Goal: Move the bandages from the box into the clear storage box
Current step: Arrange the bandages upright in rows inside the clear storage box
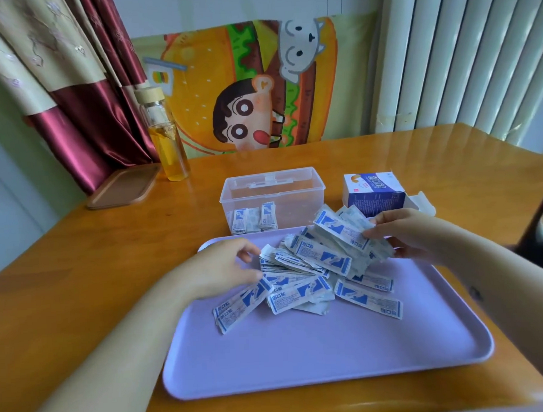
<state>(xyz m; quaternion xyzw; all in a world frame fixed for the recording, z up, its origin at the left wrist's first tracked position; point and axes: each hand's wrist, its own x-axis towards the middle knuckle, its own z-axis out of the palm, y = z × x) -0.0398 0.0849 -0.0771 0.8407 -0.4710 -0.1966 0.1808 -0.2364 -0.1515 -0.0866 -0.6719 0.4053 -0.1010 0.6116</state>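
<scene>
Loose bandages (310, 266) lie crisscross on the lilac tray (302, 360). The right hand (408, 234) pinches several; the left hand (223, 270) touches them, grip unclear. Behind the tray, the clear storage box (272, 190) holds a few upright.

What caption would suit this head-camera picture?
The left hand and right hand grip bandages heaped on a lilac tray; a few already stand in the clear box.

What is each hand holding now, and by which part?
The right hand pinches a few bandages by their right ends. The left hand touches the pile at its left edge; whether it grips cannot be told.
</scene>
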